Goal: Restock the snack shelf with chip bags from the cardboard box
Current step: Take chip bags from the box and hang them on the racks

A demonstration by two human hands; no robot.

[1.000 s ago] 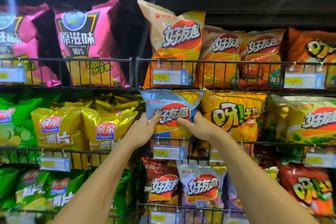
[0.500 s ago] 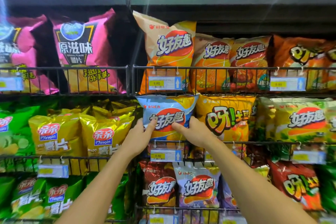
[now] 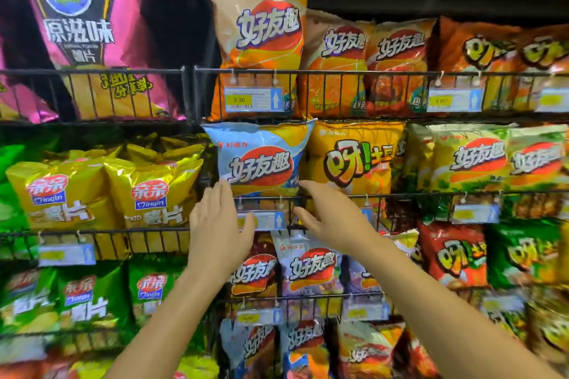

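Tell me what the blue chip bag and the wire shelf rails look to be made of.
Blue chip bag: likely thin plastic film, glossy and printed; it puckers at the top seam and catches the light. Wire shelf rails: apparently metal with a dark, dull coating; thin straight bars joined in a grid.

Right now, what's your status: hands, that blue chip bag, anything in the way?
Left hand, right hand open, fingertips at blue chip bag lower corners. Bag upright behind wire rail. Nothing between hands and bag.

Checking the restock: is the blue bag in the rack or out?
In: blue bag stands upright behind the rail; left hand and right hand open, not gripping.
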